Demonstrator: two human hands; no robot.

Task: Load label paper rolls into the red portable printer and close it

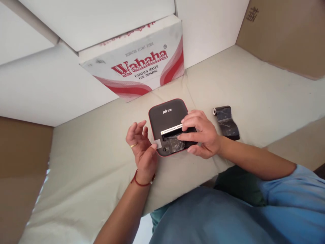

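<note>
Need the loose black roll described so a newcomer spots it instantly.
Start at the white-and-red Wahaha carton. In front of it, on the cream cloth, sits a black, red-edged device; right of that, past the right hand, lies the black roll. Unlike the flat device, it shows a pale core at one end and trails a glossy strip.
</note>
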